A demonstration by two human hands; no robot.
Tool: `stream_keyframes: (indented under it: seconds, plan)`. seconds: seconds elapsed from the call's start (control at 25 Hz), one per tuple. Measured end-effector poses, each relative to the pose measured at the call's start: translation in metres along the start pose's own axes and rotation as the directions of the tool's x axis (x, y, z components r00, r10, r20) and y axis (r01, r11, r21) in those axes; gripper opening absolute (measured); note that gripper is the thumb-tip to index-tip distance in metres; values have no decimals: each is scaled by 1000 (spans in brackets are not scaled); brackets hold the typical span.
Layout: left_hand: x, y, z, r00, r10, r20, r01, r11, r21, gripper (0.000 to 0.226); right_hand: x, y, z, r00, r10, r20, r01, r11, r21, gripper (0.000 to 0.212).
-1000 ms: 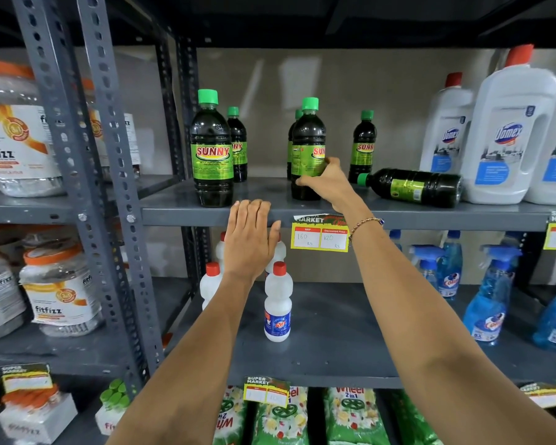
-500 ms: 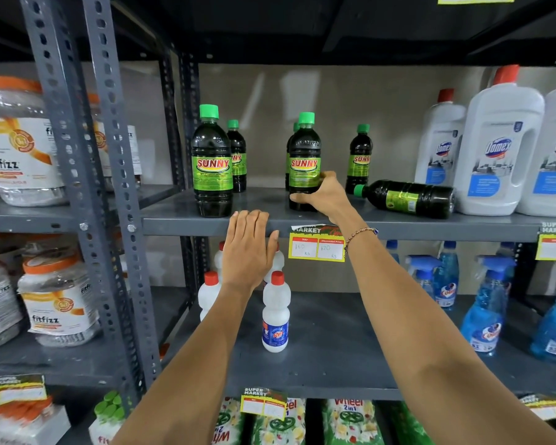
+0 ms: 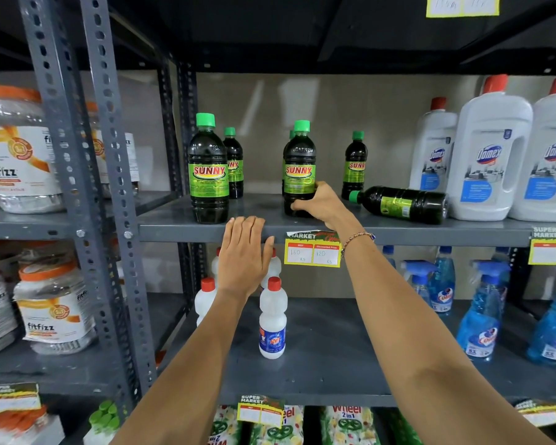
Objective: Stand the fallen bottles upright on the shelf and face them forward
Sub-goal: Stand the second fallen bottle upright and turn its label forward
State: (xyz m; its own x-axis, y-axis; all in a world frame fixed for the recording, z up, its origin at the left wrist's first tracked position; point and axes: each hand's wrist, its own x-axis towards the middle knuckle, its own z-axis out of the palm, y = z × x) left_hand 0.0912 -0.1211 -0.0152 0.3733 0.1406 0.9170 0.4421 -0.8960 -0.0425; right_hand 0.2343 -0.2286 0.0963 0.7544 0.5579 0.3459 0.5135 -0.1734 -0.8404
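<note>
Dark SUNNY bottles with green caps stand on the grey shelf (image 3: 257, 224). My right hand (image 3: 321, 202) grips the lower part of the middle upright bottle (image 3: 299, 165), whose label faces forward. Another front bottle (image 3: 208, 175) stands at the left, label forward. Behind stand a back-left bottle (image 3: 233, 163) and a back-right bottle (image 3: 355, 165). One fallen bottle (image 3: 402, 204) lies on its side to the right of my hand, cap pointing left. My left hand (image 3: 244, 252) rests flat, fingers together, against the shelf's front edge, holding nothing.
Large white Domex jugs (image 3: 488, 162) stand at the right, close to the fallen bottle's base. A yellow price tag (image 3: 312, 252) hangs on the shelf edge. Below are small white bottles (image 3: 273, 319) and blue spray bottles (image 3: 482, 313). Fitfizz jars (image 3: 16, 149) fill the left rack.
The middle bottle's label has turned from facing right to facing forward under my right hand. My left hand has stayed on the shelf edge. The view has tilted upward a little.
</note>
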Motion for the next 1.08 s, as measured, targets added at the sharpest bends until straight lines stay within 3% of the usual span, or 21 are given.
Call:
stream_keyframes:
  seconds: [0.2, 0.4, 0.64, 0.68, 0.76, 0.84, 0.88, 0.92, 1.0, 1.08]
  plan:
    - [0, -1, -1, 1000, 2, 15, -2, 1000, -6, 43, -2, -2, 0, 1000, 16, 25, -17, 1000, 22, 78]
    - [1, 1, -2, 1000, -10, 23, 11, 1000, -26, 42, 0, 1, 0, 999, 19, 46, -19, 1000, 9, 69]
    - [38, 18, -21, 994, -98, -44, 82, 957, -280, 33, -2, 0, -16, 992, 30, 119, -47, 988, 147, 82]
    - [55, 22, -24, 994, -110, 7, 105, 926, -362, 34, -3, 1, -19, 994, 19, 110, -38, 983, 180, 81]
    - [91, 30, -30, 952, -148, 269, 269, 824, -498, 48, -5, 2, -24, 994, -5, 110, -18, 979, 202, 72]
    - [118, 34, -30, 787, -160, 596, 499, 733, -461, 63, -7, 1, -24, 991, -15, 130, -9, 983, 186, 60]
    - [123, 34, -29, 712, -134, 689, 543, 727, -420, 60, -8, 1, -24, 989, -24, 145, -3, 983, 182, 54]
    - [124, 33, -25, 683, -94, 724, 543, 729, -417, 51, -9, 0, -23, 988, -31, 153, 3, 983, 182, 49]
    - [122, 30, -15, 731, -70, 679, 503, 727, -468, 35, -10, 0, -24, 988, -31, 151, 3, 983, 181, 44]
    - [116, 29, -12, 774, -99, 625, 489, 721, -491, 34, -13, 0, -25, 988, -38, 148, 10, 983, 183, 43]
